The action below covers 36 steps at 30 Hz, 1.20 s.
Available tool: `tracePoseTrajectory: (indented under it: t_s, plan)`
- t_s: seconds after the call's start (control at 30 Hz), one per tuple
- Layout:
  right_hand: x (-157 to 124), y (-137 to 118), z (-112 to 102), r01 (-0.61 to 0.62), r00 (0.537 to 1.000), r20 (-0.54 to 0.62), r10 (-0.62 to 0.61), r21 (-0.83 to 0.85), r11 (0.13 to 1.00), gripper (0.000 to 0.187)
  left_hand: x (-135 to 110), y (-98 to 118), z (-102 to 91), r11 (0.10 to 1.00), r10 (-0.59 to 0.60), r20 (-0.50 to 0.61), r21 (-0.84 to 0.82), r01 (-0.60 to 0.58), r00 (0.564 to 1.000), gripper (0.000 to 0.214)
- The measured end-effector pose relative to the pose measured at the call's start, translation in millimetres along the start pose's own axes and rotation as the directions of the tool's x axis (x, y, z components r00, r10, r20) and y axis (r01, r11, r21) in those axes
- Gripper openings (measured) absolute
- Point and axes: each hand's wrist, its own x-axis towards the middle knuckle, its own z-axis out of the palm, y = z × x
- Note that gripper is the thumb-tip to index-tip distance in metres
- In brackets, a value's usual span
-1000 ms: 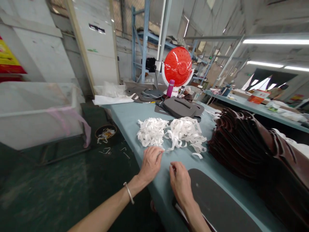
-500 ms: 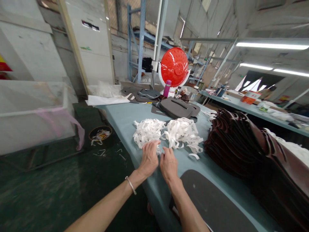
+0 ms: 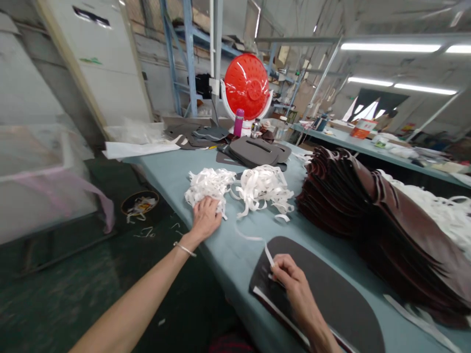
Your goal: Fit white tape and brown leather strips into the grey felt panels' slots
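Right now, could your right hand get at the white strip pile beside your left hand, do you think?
Probably yes: the right hand holds a white strip over the dark panel, and only bare blue table lies before the white strip pile.

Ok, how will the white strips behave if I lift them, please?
The white strips will probably feel floppy and light: they lie in loose, bent tangles. Lifted, they may snag together and trail, like the strip at the right hand.
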Motion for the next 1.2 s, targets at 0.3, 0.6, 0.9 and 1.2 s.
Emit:
tracePoseTrajectory:
  t_s: [0.3, 0.6, 0.9, 1.2]
  plan:
    - [-48, -4, -42, -0.002, 0.997, -0.081, -0.015, -0.197, 0.980, 0.025, -55, 148, -39.7, 0.833, 0.474, 0.130, -0.385, -0.396, 0.871, 0.029]
    - [-129, 24, -114, -0.222, 0.953, -0.278, 0.122, -0.365, 0.904, 0.030, -79, 172, -50.3, 0.761, 0.579, 0.635, -0.646, -0.060, 0.512, 0.027]
    - [-165, 58, -101, -0.332, 0.909, -0.369, 0.194, -0.360, 0.872, 0.033, -105, 160, -38.9, 0.920, 0.220, 0.717, -0.377, 0.103, 0.661, 0.020]
    - [-174, 70, -108, -0.349, 0.890, -0.416, 0.185, -0.364, 0.864, 0.034, -104, 156, -33.3, 0.919, 0.183, 0.739, -0.363, 0.154, 0.649, 0.018]
